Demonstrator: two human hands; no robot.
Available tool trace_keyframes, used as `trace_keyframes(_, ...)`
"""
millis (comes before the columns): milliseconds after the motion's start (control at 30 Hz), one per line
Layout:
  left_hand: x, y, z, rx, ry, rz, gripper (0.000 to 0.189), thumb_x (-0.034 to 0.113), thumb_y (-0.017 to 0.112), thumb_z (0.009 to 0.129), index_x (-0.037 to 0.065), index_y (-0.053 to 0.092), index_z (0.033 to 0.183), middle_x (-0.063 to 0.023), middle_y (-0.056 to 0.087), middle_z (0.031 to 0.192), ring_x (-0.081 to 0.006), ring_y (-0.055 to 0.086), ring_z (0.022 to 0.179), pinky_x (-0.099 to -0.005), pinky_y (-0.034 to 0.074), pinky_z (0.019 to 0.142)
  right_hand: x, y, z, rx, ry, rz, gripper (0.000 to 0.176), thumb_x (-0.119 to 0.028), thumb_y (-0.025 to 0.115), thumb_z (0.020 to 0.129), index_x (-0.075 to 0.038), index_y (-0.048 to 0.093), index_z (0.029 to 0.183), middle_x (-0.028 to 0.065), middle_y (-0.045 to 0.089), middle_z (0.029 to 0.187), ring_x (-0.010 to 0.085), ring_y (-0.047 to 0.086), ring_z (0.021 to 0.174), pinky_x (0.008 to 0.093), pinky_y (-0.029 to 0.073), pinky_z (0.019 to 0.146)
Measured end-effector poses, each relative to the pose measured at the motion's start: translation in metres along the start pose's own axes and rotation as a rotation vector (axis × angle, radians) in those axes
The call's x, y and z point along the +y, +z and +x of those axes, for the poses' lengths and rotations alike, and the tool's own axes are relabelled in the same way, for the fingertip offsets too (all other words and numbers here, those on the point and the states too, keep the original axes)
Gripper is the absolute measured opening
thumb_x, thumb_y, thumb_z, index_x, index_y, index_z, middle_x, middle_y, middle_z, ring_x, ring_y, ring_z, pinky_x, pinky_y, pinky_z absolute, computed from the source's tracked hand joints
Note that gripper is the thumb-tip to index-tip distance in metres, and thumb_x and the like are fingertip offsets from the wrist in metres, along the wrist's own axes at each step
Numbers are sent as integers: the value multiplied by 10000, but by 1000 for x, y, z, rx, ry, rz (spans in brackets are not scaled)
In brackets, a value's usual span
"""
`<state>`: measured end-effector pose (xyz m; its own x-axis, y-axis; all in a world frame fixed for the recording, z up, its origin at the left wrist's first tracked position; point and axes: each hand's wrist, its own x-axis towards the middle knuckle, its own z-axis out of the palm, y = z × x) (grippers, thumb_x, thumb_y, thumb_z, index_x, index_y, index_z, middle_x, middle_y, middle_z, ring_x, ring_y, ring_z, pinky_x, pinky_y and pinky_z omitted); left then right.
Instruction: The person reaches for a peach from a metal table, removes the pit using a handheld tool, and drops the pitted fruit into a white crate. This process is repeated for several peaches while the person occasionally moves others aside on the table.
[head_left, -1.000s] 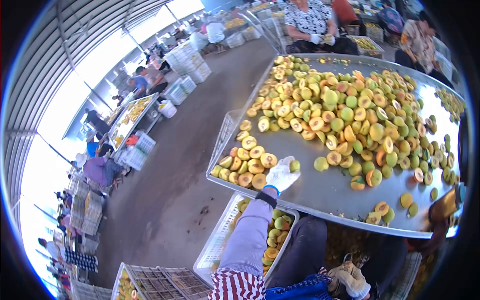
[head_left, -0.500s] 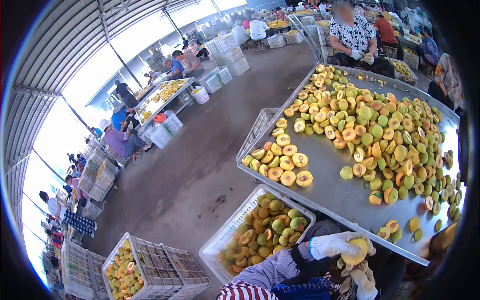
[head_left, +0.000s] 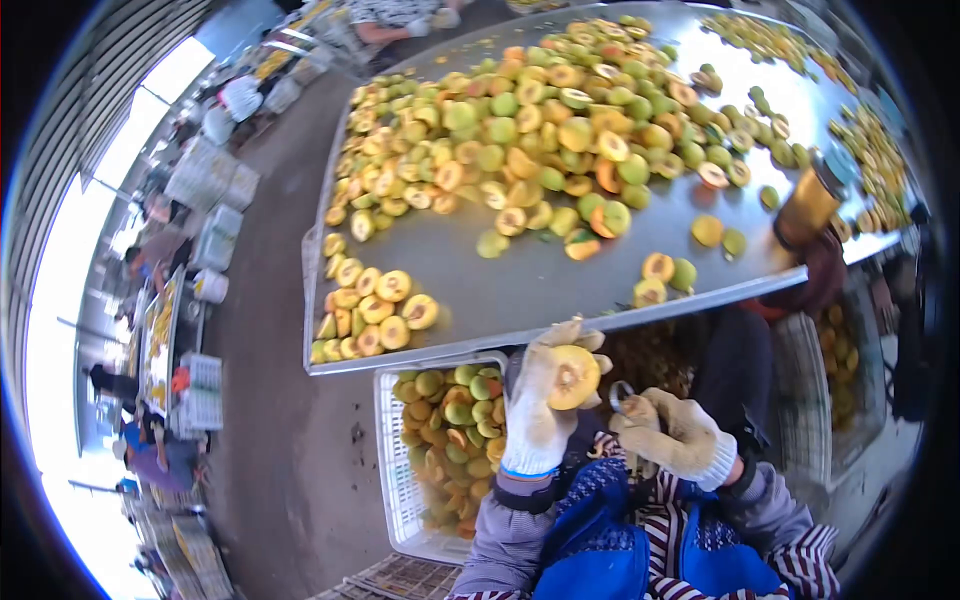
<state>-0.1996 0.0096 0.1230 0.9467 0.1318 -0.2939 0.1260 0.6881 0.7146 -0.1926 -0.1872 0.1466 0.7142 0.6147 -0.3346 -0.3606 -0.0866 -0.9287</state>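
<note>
My left hand point(head_left: 534, 422), in a white glove, grips a yellow peach half point(head_left: 573, 378) with its cut face turned toward me. My right hand point(head_left: 682, 438), gloved too, is closed around a small pitting tool point(head_left: 620, 393) whose curved metal loop points up beside the peach half; the loop and the fruit are apart. Both hands are over my lap, just below the near edge of the metal table point(head_left: 450, 262). On the table lies a large heap of peach halves point(head_left: 490, 130), with a smaller group of cut halves point(head_left: 375, 310) at its left corner.
A white plastic crate point(head_left: 388, 480) full of peach halves stands left of my legs. To the right is another crate point(head_left: 805, 400). A brownish bottle point(head_left: 805, 205) stands on the table's right side. Other people sit at tables across the floor point(head_left: 270, 400).
My view has swung right and down, bringing more of the table and my lap into view. My hands have moved apart, and the peach half's cut face and the tool's loop now show.
</note>
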Motion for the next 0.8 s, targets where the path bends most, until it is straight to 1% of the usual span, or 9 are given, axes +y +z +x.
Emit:
trace_keyframes(67, -12, 3, -3, -7, 50, 23, 483, 438, 420, 1027, 34, 557, 1255, -148, 640, 1170, -252, 653, 985, -330, 545, 769, -10, 1, -2, 2, 39, -131, 351, -307, 693, 909, -22, 605, 1094, 22, 667, 728, 79, 632, 617, 237, 495, 572)
trace_keyframes(200, -22, 17, -9, 17, 69, 75, 525, 453, 421, 1028, -10, 554, 1237, -191, 625, 1171, -289, 633, 1023, -378, 531, 857, 0, 0, -5, 94, -107, -291, 364, -373, 705, 889, -61, 644, 1068, 59, 659, 700, 155, 671, 632, 290, 515, 616)
trace_keyframes(233, -24, 20, -11, 22, 69, 79, 534, 456, 425, 1026, -18, 552, 1236, -197, 623, 1171, -292, 632, 1024, -387, 527, 874, -2, 1, -6, 150, -151, -333, 364, -394, 709, 877, -71, 643, 1030, 97, 639, 670, 234, 669, 608, 321, 516, 593)
trace_keyframes(300, -28, 24, -13, 5, 86, 111, 555, 464, 443, 1018, -36, 549, 1234, -214, 619, 1171, -299, 629, 1026, -413, 511, 926, 3, -1, -7, 179, -183, -477, 334, -349, 722, 876, -64, 638, 1030, 73, 664, 703, 190, 670, 606, 299, 514, 578)
trace_keyframes(333, -30, 26, -14, 5, 101, 124, 556, 465, 446, 1016, -35, 548, 1235, -213, 618, 1174, -301, 629, 1029, -414, 510, 930, 5, -3, -8, 191, -201, -550, 320, -326, 728, 876, -61, 636, 1030, 61, 677, 719, 169, 671, 605, 287, 513, 571)
trace_keyframes(467, -40, 39, -19, 42, 161, 152, 556, 476, 423, 1021, -25, 554, 1224, -203, 624, 1154, -301, 632, 1003, -423, 517, 914, 12, -3, -9, 210, -219, -592, 349, -421, 685, 877, -94, 613, 976, 134, 579, 594, 334, 618, 544, 404, 482, 510)
trace_keyframes(567, -46, 47, -23, 78, 237, 216, 552, 470, 405, 1028, -26, 559, 1215, -199, 630, 1138, -302, 632, 993, -428, 520, 901, 11, 0, -13, 187, -200, -581, 360, -423, 669, 885, -91, 606, 1011, 141, 578, 598, 341, 613, 542, 417, 481, 513)
trace_keyframes(667, -54, 50, -25, 40, 383, 323, 567, 458, 398, 1034, -50, 542, 1240, -210, 619, 1180, -291, 633, 1022, -413, 517, 911, 19, 0, -12, 135, -265, -336, 354, -420, 630, 922, -90, 597, 1045, 93, 584, 581, 253, 601, 490, 361, 467, 476)
trace_keyframes(800, -32, 62, -30, -50, 260, 410, 535, 409, 389, 1047, -63, 548, 1241, -212, 617, 1200, -274, 651, 987, -382, 529, 870, 5, -11, -15, -234, 125, 115, 333, -427, 557, 972, -100, 590, 1030, 16, 577, 582, 114, 545, 450, 257, 413, 419)
